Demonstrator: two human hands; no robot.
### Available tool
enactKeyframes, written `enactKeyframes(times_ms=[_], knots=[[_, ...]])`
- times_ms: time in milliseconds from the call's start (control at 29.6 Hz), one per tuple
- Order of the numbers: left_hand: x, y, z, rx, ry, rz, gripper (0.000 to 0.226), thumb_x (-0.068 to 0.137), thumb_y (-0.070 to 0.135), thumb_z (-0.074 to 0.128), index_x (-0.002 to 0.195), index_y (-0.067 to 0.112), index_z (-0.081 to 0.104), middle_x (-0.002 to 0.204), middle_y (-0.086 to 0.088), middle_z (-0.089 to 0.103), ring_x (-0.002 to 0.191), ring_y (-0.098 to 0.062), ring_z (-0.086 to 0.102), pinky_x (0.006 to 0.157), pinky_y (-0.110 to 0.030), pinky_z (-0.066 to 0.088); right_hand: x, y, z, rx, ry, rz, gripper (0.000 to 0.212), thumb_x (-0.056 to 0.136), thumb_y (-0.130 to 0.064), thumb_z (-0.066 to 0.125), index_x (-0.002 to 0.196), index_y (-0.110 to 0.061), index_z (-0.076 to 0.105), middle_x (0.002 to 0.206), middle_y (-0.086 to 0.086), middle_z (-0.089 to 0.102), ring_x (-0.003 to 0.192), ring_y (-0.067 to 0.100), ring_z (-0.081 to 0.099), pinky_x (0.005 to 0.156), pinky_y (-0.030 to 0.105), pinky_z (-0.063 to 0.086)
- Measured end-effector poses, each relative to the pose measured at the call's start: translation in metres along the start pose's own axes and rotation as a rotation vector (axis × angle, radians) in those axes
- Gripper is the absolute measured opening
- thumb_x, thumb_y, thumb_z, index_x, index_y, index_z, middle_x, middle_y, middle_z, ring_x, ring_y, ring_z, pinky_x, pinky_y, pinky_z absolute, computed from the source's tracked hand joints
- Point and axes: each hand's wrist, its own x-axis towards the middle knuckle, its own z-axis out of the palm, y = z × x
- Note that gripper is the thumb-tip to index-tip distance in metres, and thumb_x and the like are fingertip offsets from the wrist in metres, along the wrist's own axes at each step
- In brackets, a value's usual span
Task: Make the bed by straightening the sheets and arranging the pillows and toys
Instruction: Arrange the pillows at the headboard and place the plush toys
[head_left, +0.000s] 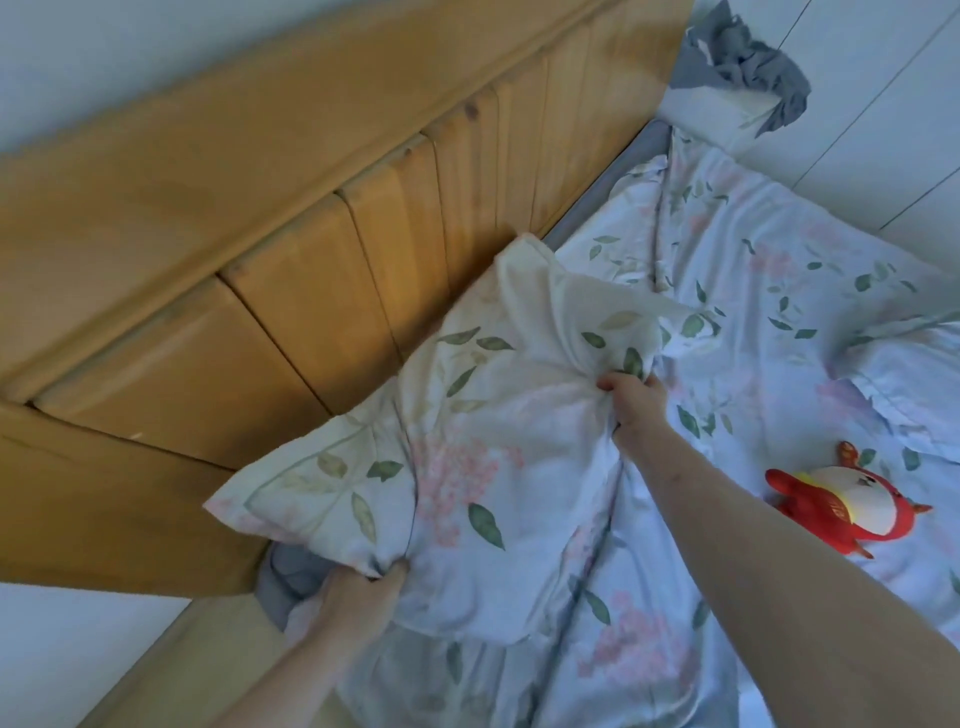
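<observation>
A floral pillow (415, 431) is held against the wooden headboard (270, 270) at the left of the bed, its far edge leaning on the slats. It is gripped by both hands: the left hand (358, 597) is clamped on its near left corner, and the right hand (636, 402) is bunched into the fabric at its right edge. The floral sheet (753, 270) beneath and to the right is seen to be creased, with ridges running toward the far corner. A red and white plush toy (847, 506) lies on the sheet at the right, well apart from the pillow. A second pillow (914, 384) is partly visible at the right edge, and grey fabric (748, 62) is bunched at the far corner. Several things could go wrong: the pillow may slump off the headboard once released, since it is only leaned there; the cover, being pulled by pinched cloth, may twist on its filling; and the sheet may be dragged into fresh wrinkles under the pillow. No brand, label or readable writing can be made out; marks on the toy are too small to read.
</observation>
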Motion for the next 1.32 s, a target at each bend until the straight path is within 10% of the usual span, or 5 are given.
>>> enactKeyframes(times_ms=[338, 473, 777, 1047, 1317], knots=[[0.104, -0.065, 0.062, -0.169, 0.139, -0.077, 0.020, 0.080, 0.017, 0.082, 0.076, 0.006, 0.066, 0.073, -0.004, 0.068, 0.071, -0.022, 0.064, 0.065, -0.031, 0.048, 0.106, 0.125, -0.002, -0.309, -0.014, -0.101, 0.026, 0.088, -0.022, 0.063, 0.114, -0.021, 0.058, 0.100, -0.004, 0.067, 0.092, 0.020, 0.063, 0.087, 0.033, 0.051], [0.114, -0.104, 0.073, -0.232, 0.090, -0.105, 0.061, 0.075, 0.046, 0.086, 0.124, 0.014, 0.067, 0.119, 0.008, 0.070, 0.109, -0.020, 0.066, 0.101, -0.045, 0.052, 0.097, 0.197, -0.043, -0.393, -0.105, 0.022, 0.077, 0.073, -0.033, 0.072, 0.146, -0.024, 0.046, 0.134, -0.003, 0.061, 0.113, 0.020, 0.059, 0.093, 0.040, 0.048], [0.084, -0.092, 0.112, -0.380, 0.084, -0.092, 0.002, 0.098, 0.023, 0.064, 0.098, 0.021, 0.065, 0.093, -0.006, 0.070, 0.082, -0.030, 0.068, 0.059, -0.036, 0.058, 0.029, 0.284, -0.216, -0.793, 0.267, 0.046, 0.068, 0.090, -0.019, 0.069, 0.149, -0.018, 0.037, 0.148, 0.017, 0.042, 0.132, 0.035, 0.046, 0.105, 0.051, 0.044], [0.052, -0.148, 0.150, 0.172, -0.097, -0.091, 0.038, 0.087, 0.053, 0.072, 0.104, 0.019, 0.069, 0.102, 0.007, 0.070, 0.094, -0.014, 0.064, 0.082, -0.033, 0.052, -0.004, 0.319, -0.281, -0.861, 0.407, 0.338, 0.110, 0.078, -0.032, 0.083, 0.157, -0.015, 0.009, 0.162, 0.014, 0.011, 0.139, 0.046, 0.028, 0.109, 0.056, 0.031], [-0.035, -0.170, 0.206, 0.821, -0.139, 0.273, 0.055, 0.085, 0.050, 0.062, 0.132, 0.029, 0.043, 0.130, 0.010, 0.044, 0.119, -0.015, 0.049, 0.094, -0.030, 0.045, -0.019, 0.315, -0.315, -0.799, 0.218, 0.228, 0.025, 0.085, -0.034, 0.068, 0.082, -0.010, 0.065, 0.070, 0.007, 0.064, 0.073, 0.033, 0.063, 0.070, 0.040, 0.055]])
